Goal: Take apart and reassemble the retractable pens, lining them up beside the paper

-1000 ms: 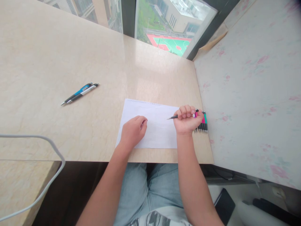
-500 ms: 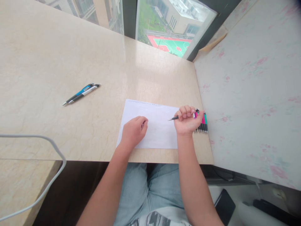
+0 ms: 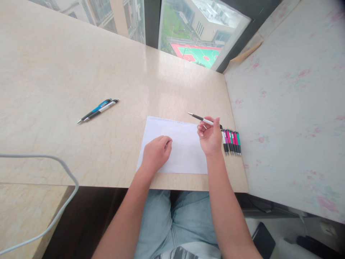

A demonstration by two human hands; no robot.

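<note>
My right hand [image 3: 210, 137] is closed on a black and white pen [image 3: 201, 119], held just above the far right corner of a white sheet of paper [image 3: 182, 148], its tip pointing up and to the left. My left hand [image 3: 156, 152] rests on the sheet's left part, fingers curled under in a loose fist; nothing shows in it. Just right of my right hand, a row of several pink, green and black pens [image 3: 232, 141] lies side by side on the beige marble tabletop [image 3: 81, 72].
Two pens, one blue and one white [image 3: 98, 110], lie together at the left of the table. A grey cable [image 3: 51, 201] loops over the near left corner. A pale flowered wall [image 3: 291, 108] bounds the table on the right; a window [image 3: 199, 32] lies beyond its far edge.
My right hand turned and rose, swinging the pen's tip from level to up and left, and uncovered the row of pens. The left hand stayed put. The camera shifted slightly.
</note>
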